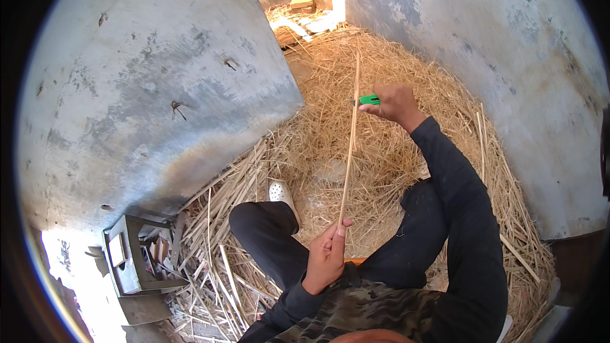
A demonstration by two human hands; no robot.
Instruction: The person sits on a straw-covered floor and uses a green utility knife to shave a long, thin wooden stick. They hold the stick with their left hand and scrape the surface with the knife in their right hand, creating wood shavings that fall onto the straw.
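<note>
A long, thin, pale strip that looks like split bamboo or cane (pixel 350 152) runs away from me, nearly upright in the view. Its near end is pinched between the thumb and fingers of my left hand (pixel 326 255), just above my lap. Farther out, my right hand (pixel 397 105) is closed round a green-handled utility knife (pixel 369 100). The knife's tip points left and meets the strip in its upper part. Beyond the knife the strip's far end stands free over the straw-like shavings. My fingers hide most of the knife's handle.
Loose shavings (pixel 318 127) cover the floor between two grey walls (pixel 152 76). Bundles of pale strips (pixel 222 279) lie at the left, and more strips (pixel 508 216) along the right wall. A grey box with odds and ends (pixel 136 257) stands at lower left. A brick (pixel 303 5) lies by the far opening.
</note>
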